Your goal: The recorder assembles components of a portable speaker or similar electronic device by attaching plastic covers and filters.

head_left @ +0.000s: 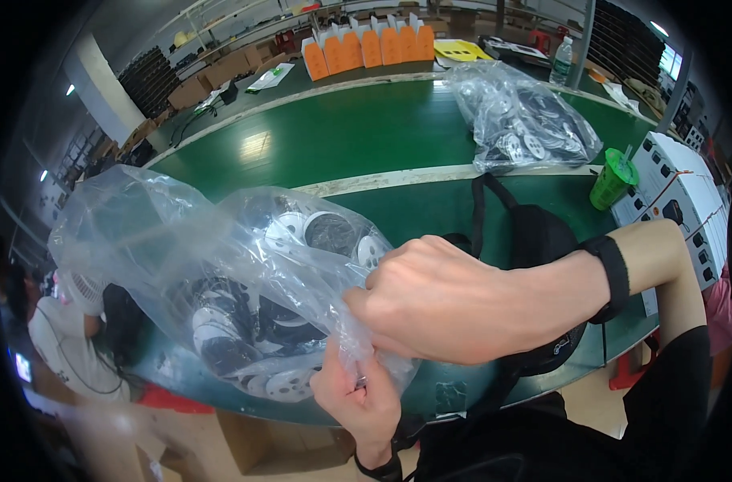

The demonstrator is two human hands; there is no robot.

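Observation:
A large clear plastic bag [153, 229] lies on the green work table in front of me. Round white and black slotted parts [286, 229] show through its film. My left hand [356, 392] pinches the gathered plastic at the bag's near right side, its fingers closed. Just above it, my right hand [438, 301] is curled into a fist on the same bunched film. Its fingertips are hidden beneath the hand. The two hands are close together, with the twisted plastic running between them.
A second clear bag of similar parts [531, 120] lies on the green belt [342, 132]. A black backpack [535, 233] sits by my right forearm, with a green cup [614, 181] and white boxes [675, 197] beyond. Orange boxes [370, 50] line the back; a person [73, 337] sits left.

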